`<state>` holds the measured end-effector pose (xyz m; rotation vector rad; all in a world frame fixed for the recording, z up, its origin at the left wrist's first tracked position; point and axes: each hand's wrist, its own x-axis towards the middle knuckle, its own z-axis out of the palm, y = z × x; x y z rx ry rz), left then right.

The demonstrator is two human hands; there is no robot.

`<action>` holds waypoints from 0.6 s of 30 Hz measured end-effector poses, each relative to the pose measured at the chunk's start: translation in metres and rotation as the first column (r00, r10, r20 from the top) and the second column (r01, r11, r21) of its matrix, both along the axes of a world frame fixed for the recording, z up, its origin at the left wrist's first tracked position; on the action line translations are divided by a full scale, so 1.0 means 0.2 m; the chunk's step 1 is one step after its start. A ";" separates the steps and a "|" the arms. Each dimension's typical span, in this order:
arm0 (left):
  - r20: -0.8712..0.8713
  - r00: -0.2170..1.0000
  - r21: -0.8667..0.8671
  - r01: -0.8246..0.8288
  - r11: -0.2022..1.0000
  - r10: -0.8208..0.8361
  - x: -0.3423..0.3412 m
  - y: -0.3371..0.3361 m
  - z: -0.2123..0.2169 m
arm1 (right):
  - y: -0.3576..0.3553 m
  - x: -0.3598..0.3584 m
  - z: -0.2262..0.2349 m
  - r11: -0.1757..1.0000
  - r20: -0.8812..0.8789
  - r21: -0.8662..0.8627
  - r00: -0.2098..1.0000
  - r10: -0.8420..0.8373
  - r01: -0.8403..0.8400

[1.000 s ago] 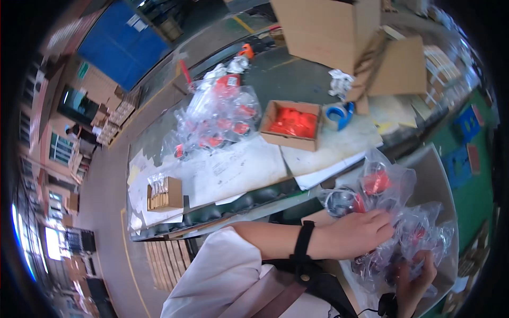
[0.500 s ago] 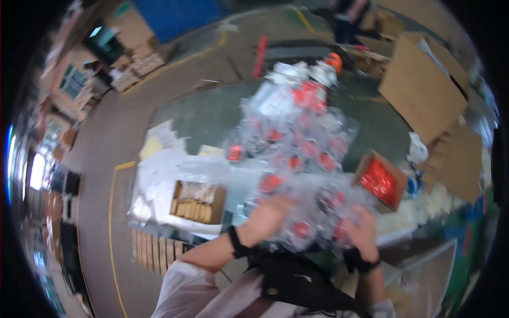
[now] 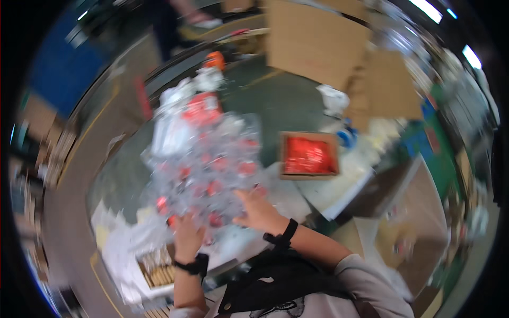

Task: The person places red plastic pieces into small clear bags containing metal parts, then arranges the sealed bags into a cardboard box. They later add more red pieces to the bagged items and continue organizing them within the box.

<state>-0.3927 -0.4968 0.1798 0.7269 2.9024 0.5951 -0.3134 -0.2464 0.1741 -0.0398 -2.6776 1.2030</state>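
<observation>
A heap of clear plastic bags (image 3: 212, 164) with red round pieces inside spreads over the work table. Against its near left side rests my left hand (image 3: 188, 238), thumb apart from the fingers. My right hand (image 3: 260, 211) reaches in from the right, its fingers spread at the heap's near right edge. Both palms seem to press on the bags rather than grip one, though motion blurs the fingertips. Behind the heap lie a red packet (image 3: 202, 108) and white plastic bags (image 3: 172, 124).
Right of the heap stands an open carton (image 3: 309, 177) holding red packets. A small box of tan pieces (image 3: 156, 267) sits near left on white sheets (image 3: 119, 244). Large cardboard (image 3: 318, 45), a blue tape roll (image 3: 347, 137) and a big open box (image 3: 408, 212) are rightward. Someone's legs (image 3: 161, 32) show beyond the table.
The view has swung right, so the table's things appear further left. Both my hands have moved forward from the near edge, and the nearest bags now lie pushed up against the heap.
</observation>
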 end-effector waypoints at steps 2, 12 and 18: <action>-0.009 0.994 -0.129 0.103 0.986 -0.105 0.04 0.06 0.20 | 0.18 0.24 0.29 0.999 0.124 -0.027 0.992 -0.032 0.036; 0.453 0.382 0.567 0.574 0.591 -0.806 1.03 1.67 0.82 | 1.40 2.60 0.87 0.307 0.225 0.015 0.296 -0.928 0.951; 0.332 0.604 0.212 0.701 0.681 -0.725 1.85 2.93 -0.21 | 1.81 3.27 -0.13 0.284 0.622 0.551 -0.159 -0.766 0.785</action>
